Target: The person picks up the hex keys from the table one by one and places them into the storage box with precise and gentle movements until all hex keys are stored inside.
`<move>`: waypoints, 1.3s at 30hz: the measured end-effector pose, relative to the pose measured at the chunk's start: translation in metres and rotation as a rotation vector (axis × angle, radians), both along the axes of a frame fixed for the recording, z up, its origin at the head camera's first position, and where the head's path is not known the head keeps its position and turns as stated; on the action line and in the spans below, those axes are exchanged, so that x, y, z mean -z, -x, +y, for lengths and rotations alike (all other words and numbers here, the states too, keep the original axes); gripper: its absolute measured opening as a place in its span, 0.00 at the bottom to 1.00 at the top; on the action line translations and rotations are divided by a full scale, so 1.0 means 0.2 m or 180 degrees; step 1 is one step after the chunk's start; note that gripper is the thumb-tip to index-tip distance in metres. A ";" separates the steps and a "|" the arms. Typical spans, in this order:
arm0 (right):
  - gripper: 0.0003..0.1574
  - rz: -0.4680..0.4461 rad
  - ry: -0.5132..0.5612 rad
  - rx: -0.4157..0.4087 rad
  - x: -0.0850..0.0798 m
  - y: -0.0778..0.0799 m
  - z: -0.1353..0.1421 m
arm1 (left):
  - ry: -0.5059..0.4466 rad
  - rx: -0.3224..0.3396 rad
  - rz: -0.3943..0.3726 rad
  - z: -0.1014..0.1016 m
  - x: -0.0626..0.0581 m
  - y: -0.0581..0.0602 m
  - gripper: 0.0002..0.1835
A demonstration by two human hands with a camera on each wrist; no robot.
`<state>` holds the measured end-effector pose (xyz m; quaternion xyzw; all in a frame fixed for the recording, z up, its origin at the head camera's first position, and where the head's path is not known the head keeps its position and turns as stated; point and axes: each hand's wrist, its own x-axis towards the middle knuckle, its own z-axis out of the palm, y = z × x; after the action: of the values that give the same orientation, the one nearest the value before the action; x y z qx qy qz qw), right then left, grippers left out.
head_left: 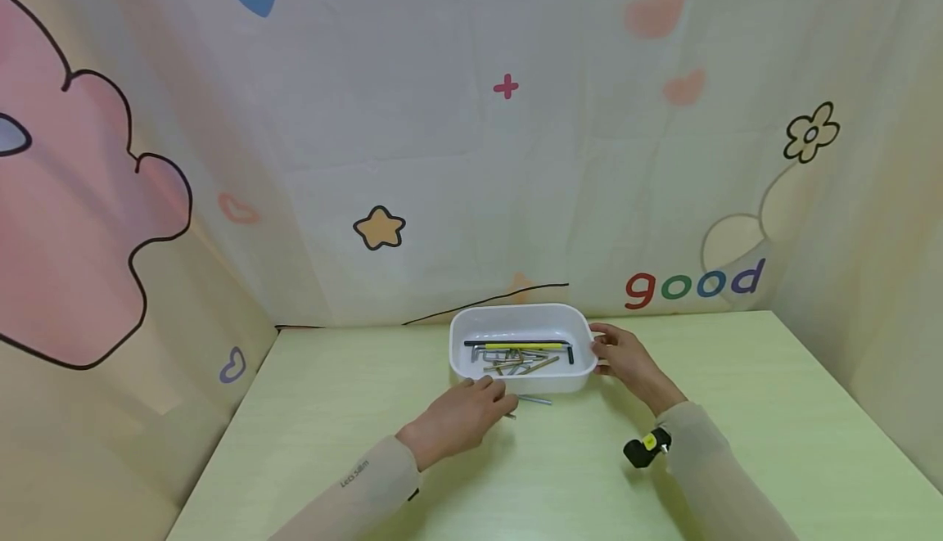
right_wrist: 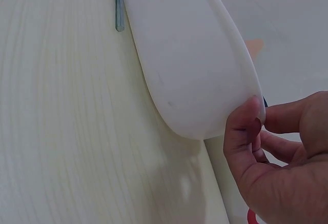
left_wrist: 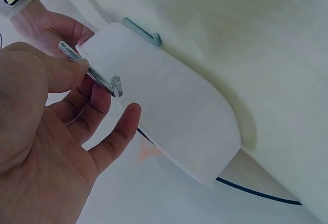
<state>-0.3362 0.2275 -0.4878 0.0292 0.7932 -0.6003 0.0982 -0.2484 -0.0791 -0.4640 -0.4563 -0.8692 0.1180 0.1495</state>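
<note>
My left hand [head_left: 460, 417] is in front of a white plastic bin [head_left: 560, 384], pinching a silver hex key [left_wrist: 92, 73] between thumb and fingers. In the left wrist view the key's short bent end points away from the palm. My right hand [head_left: 626, 361] grips the bin's right end by its rim, thumb and fingers on either side. A second silver hex key [head_left: 535, 399] lies on the table along the bin's front wall. Inside the bin are several silver and brass-coloured hex keys [head_left: 541, 366], plus a long black one with a yellow section [head_left: 523, 346].
The bin stands near the back of a pale wood-grain table [head_left: 317, 410]. Directly behind it hangs a printed cloth [head_left: 442, 156], which also closes off both sides. A small black and yellow device [head_left: 647, 447] is strapped at the right wrist.
</note>
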 end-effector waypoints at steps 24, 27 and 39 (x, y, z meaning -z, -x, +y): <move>0.29 0.0057 0.0027 -0.0022 -0.01 -0.01 0.00 | -0.0184 -0.0069 0.0075 -0.04 -0.19 0.10 0.11; 0.29 0.0062 0.0040 -0.0033 -0.01 -0.01 0.00 | -0.0178 -0.0091 0.0048 -0.04 -0.20 0.12 0.13; 0.29 0.0035 0.0012 -0.0023 -0.03 -0.01 -0.01 | -0.0104 -0.0141 0.0100 -0.03 -0.26 0.24 0.15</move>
<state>-0.3333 0.2263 -0.4827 0.0229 0.7927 -0.6015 0.0961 -0.2954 -0.0857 -0.4114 -0.4326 -0.8784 0.1142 0.1680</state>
